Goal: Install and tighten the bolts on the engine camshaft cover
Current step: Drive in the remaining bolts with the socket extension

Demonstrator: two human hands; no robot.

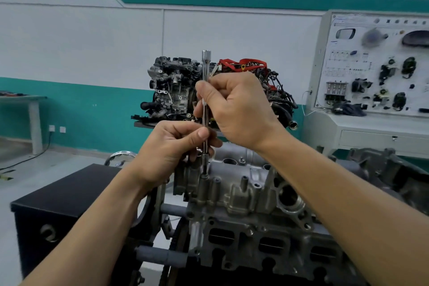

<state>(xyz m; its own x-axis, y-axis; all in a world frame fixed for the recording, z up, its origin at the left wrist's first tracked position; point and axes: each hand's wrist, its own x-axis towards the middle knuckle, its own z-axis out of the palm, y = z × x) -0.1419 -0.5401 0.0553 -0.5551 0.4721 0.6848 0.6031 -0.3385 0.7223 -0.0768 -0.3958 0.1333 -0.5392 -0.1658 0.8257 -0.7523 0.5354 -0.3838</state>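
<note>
A slim chrome socket extension (205, 65) stands upright. The right hand (236, 107) curls round its middle and the left hand (171, 146) pinches it lower down. Its bottom tip meets the grey camshaft cover (243, 183). Another engine (174, 86) stands behind.

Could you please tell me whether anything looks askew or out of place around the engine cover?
Nothing stands out. The extension bar stands upright on a bolt in the cover, held by the left hand and right hand; no damage or spill shows.
</note>
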